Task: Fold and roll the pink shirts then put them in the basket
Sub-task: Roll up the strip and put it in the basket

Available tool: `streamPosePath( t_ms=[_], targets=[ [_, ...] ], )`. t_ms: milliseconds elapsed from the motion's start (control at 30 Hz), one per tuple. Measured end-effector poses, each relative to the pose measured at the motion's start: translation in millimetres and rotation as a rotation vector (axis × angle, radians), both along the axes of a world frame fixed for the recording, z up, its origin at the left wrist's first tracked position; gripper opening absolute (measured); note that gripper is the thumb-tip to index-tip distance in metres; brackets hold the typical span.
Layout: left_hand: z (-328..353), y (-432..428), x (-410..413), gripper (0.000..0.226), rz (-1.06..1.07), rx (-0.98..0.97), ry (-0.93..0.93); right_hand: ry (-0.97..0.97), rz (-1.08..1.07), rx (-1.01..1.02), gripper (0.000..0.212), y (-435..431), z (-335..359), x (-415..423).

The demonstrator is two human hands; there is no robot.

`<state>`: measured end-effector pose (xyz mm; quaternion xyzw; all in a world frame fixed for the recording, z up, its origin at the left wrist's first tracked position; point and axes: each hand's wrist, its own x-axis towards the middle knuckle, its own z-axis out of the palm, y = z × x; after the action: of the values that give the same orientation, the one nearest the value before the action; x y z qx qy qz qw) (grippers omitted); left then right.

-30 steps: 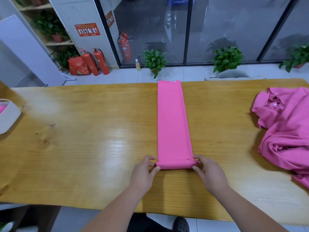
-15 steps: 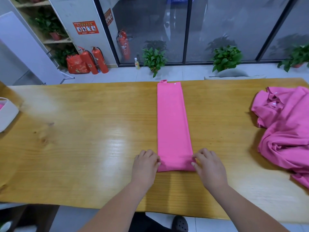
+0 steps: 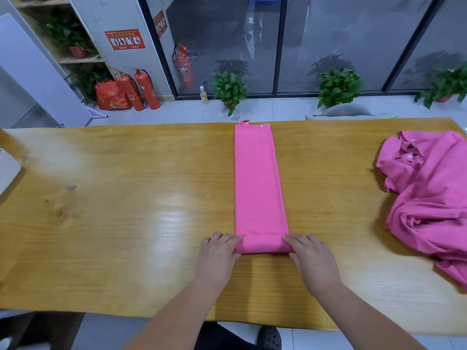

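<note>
Folded shirt (image 3: 257, 183): narrow pink strip, mid-desk (image 3: 126, 198), long axis running from the desk's near edge straight to its far edge. Collar end with a white button at the far edge. Started roll (image 3: 262, 245) at the end toward the near edge.

Left hand (image 3: 218, 253) on the roll's left end, right hand (image 3: 312, 258) on its right end. Both equally near, roll axis crosswise between them. Fingers (image 3: 293, 242) of both hands close together, bent down onto the roll and clamped on the cloth. Thumbs hidden.

Key relation: unrolled cloth dead ahead of the fingers, toward the desk's far edge. Next, judging by this: push straight along the strip, both hands at even pace. Otherwise risk of coning or sideways drift.

Versus a second ago: then only a thin turned lip pinched at its corners, now a fuller roll with fingers over the top. Flat length slightly shorter. Half a second ago much the same hold, roll flatter.

Rest: loose pile of pink shirts (image 3: 429, 198) at the desk's right end, not yet folded. White corner (image 3: 8, 170) at the desk's left end, probably the basket, mostly out of frame.
</note>
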<state>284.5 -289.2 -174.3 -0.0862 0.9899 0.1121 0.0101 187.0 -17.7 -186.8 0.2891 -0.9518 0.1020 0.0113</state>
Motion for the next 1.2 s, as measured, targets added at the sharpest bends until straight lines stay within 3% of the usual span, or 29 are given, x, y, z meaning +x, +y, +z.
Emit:
streamPosePath(
  t_ms=[100,233,333,533,633,767,867,967,1033,1200],
  targets=[
    [10,-1,-2,0.048,0.086,0.17,-0.025,-0.076,-0.054,-0.021,0.045,-3,1,-6],
    [10,-5,3,0.052,0.226,0.459,-0.017,-0.286,-0.147,-0.237,0.043,-3,12,-5],
    [3,-6,10,0.045,0.296,0.575,-0.017,-0.397,-0.234,-0.355,0.04,0,17,2],
    [1,-1,19,0.031,0.342,0.676,0.008,-0.445,-0.308,-0.393,0.035,4,9,5],
    [5,-2,12,0.029,0.348,0.602,0.04,-0.395,-0.327,-0.332,0.035,-1,14,1],
    [9,2,-7,0.013,0.177,0.131,0.173,-0.069,-0.277,-0.137,0.023,-15,23,-9],
    [0,1,-13,0.003,0.002,-0.051,0.222,0.075,-0.101,-0.019,0.014,-18,16,-15],
    [-6,2,-6,0.007,-0.043,-0.086,0.297,0.152,0.003,0.016,0.039,-9,2,-10],
    [-8,4,2,0.018,-0.048,-0.062,0.303,0.172,0.021,-0.006,0.041,-4,-4,-3],
    [-8,4,3,0.052,-0.029,-0.049,0.149,0.059,0.023,0.044,0.054,-2,-4,-3]
  ],
)
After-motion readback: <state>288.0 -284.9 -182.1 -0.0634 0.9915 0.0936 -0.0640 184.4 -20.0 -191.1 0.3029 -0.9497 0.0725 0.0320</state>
